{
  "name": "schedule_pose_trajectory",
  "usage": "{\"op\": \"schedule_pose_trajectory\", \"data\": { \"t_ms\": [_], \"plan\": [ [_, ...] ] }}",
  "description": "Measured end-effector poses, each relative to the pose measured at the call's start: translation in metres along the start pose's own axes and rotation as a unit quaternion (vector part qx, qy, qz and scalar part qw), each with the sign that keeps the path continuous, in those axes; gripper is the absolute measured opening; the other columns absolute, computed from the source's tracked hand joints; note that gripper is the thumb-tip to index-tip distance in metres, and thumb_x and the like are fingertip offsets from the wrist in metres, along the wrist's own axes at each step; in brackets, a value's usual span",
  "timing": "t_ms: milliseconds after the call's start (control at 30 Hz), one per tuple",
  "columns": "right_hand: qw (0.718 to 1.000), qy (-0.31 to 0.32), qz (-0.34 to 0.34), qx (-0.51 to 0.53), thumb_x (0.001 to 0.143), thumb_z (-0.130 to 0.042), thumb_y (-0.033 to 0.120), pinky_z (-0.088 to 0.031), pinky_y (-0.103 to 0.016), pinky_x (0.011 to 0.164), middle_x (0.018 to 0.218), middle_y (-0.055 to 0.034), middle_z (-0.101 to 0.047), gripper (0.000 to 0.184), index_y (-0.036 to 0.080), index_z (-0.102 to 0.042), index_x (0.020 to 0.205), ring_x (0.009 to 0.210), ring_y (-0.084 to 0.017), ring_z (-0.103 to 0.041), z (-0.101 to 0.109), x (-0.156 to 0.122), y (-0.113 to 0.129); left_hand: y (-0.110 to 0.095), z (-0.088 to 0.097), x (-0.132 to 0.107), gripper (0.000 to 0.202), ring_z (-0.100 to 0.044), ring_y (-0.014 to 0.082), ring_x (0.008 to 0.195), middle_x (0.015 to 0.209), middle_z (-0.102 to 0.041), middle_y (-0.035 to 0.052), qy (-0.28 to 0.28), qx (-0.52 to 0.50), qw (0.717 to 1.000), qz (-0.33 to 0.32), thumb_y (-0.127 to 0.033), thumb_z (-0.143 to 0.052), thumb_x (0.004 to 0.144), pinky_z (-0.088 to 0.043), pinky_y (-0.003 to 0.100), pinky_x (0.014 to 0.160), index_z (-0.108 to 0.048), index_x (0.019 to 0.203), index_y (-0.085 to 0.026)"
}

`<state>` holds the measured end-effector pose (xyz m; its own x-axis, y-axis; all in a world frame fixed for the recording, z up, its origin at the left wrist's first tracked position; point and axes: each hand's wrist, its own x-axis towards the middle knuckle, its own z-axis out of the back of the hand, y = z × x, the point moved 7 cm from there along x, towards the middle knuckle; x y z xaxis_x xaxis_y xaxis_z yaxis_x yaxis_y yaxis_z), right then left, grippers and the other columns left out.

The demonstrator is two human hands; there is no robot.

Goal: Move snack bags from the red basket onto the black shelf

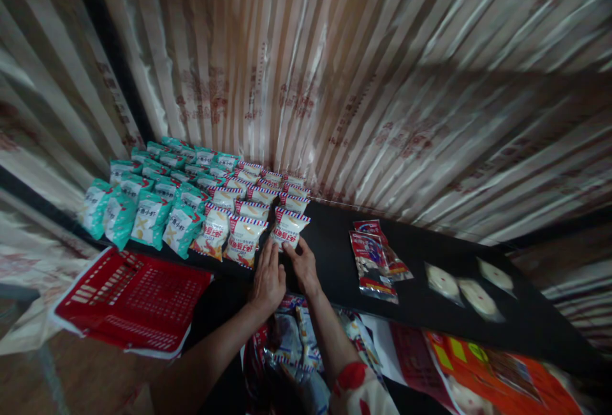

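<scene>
Black shelving (329, 262) spans the scene. Nearest, below its edge, lies a pile of packets (287, 332), with a red basket (138, 287) to the left. At the shelf's near edge, the left hand (268, 281) has straight fingers held together, touching the bottom of a white packet (289, 227); the right hand (306, 265) half-curls at its lower right corner, grip strength unclear. Right of it lie overlapping red packets (366, 262) and three pale discs (480, 300). Arranging looks well along at left, where teal bags (150, 220) and similar white packets (210, 230) stand in rows toward the far striped sheeting (287, 71); the sparser right and near pile seem left.
</scene>
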<state>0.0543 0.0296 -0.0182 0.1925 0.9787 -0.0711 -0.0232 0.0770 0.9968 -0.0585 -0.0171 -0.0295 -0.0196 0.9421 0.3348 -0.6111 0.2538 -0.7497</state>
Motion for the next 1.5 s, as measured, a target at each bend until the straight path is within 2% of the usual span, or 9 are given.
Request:
{"op": "schedule_pose_trajectory", "data": {
  "t_ms": [233,333,467,567,667,900,1167,1300,1500],
  "plan": [
    [1.0,0.0,0.007,0.007,0.065,-0.068,0.04,-0.047,-0.036,0.085,0.099,-0.0042,-0.07,0.052,0.02,-0.061,0.113,0.087,-0.021,-0.063,0.0,0.005,-0.008,0.002,-0.001,0.003,0.055,-0.024,0.0227,0.138,0.148,-0.03,0.012,-0.009,-0.006,1.0,-0.024,-0.015,-0.034,0.085,-0.029,0.045,0.111,-0.031,0.14,-0.013],
    [0.996,-0.048,0.036,-0.061,0.064,-0.07,0.043,-0.046,-0.037,0.087,0.108,-0.0072,-0.066,0.06,0.02,-0.058,0.118,0.096,-0.024,-0.06,0.008,0.004,-0.011,0.004,-0.003,0.003,0.056,-0.023,0.0222,0.138,0.148,-0.029,0.0121,-0.005,0.001,1.0,-0.025,-0.014,-0.034,0.085,-0.029,0.044,0.112,-0.03,0.14,-0.012],
    [0.979,-0.107,0.087,-0.147,0.062,-0.072,0.047,-0.038,-0.041,0.098,0.126,-0.0144,-0.052,0.077,0.017,-0.048,0.129,0.116,-0.028,-0.048,0.017,0.003,-0.012,0.005,-0.003,0.001,0.058,-0.02,0.0221,0.139,0.15,-0.024,0.0115,-0.002,0.015,0.999,-0.038,-0.013,-0.034,0.085,-0.027,0.044,0.112,-0.026,0.142,-0.013],
    [0.98,-0.103,0.099,-0.142,0.062,-0.071,0.049,-0.028,-0.042,0.107,0.138,-0.0137,-0.041,0.085,0.017,-0.041,0.135,0.129,-0.028,-0.035,0.016,0.006,-0.01,0.003,-0.002,0.0,0.059,-0.018,0.023,0.139,0.151,-0.021,0.0125,-0.001,0.022,0.998,-0.058,-0.012,-0.034,0.085,-0.027,0.045,0.112,-0.023,0.143,-0.012],
    [0.985,-0.081,0.091,-0.126,0.062,-0.07,0.05,-0.024,-0.041,0.11,0.143,-0.0127,-0.035,0.089,0.017,-0.036,0.137,0.132,-0.028,-0.031,0.012,0.011,-0.006,0.003,-0.003,0.0,0.059,-0.016,0.0239,0.14,0.152,-0.018,0.0137,0.001,0.033,0.997,-0.073,-0.012,-0.033,0.086,-0.028,0.047,0.111,-0.019,0.144,-0.012],
    [0.991,-0.04,0.057,-0.11,0.066,-0.067,0.05,-0.035,-0.038,0.103,0.133,-0.0131,-0.049,0.083,0.015,-0.039,0.136,0.12,-0.026,-0.047,0.0,0.017,-0.002,0.002,-0.005,0.002,0.058,-0.011,0.025,0.14,0.151,-0.016,0.0167,-0.009,0.059,0.993,-0.097,-0.01,-0.032,0.086,-0.027,0.048,0.112,-0.02,0.143,-0.008],
    [0.986,-0.06,0.086,-0.129,0.067,-0.066,0.048,-0.039,-0.038,0.1,0.13,-0.011,-0.052,0.078,0.017,-0.04,0.134,0.117,-0.025,-0.051,0.001,0.02,-0.001,-0.003,-0.003,0.002,0.064,-0.01,0.0276,0.14,0.153,-0.01,0.0164,-0.042,0.094,0.985,-0.137,-0.009,-0.033,0.086,-0.031,0.05,0.109,-0.01,0.145,-0.011],
    [0.985,-0.054,0.101,-0.131,0.07,-0.064,0.047,-0.045,-0.037,0.093,0.12,-0.009,-0.06,0.072,0.019,-0.044,0.132,0.109,-0.025,-0.056,-0.002,0.019,0.002,-0.008,-0.001,0.003,0.066,-0.01,0.0281,0.14,0.153,-0.008,0.0156,-0.043,0.093,0.982,-0.159,-0.008,-0.032,0.086,-0.031,0.051,0.109,-0.005,0.146,-0.012],
    [0.99,-0.04,0.095,-0.092,0.071,-0.062,0.052,-0.043,-0.037,0.095,0.12,-0.0084,-0.061,0.074,0.019,-0.042,0.134,0.113,-0.024,-0.054,0.002,0.021,-0.005,-0.007,-0.002,0.004,0.066,-0.01,0.027,0.14,0.153,-0.008,0.0147,-0.035,0.093,0.985,-0.139,-0.007,-0.032,0.085,-0.032,0.05,0.109,-0.006,0.146,-0.013]
  ]
}}
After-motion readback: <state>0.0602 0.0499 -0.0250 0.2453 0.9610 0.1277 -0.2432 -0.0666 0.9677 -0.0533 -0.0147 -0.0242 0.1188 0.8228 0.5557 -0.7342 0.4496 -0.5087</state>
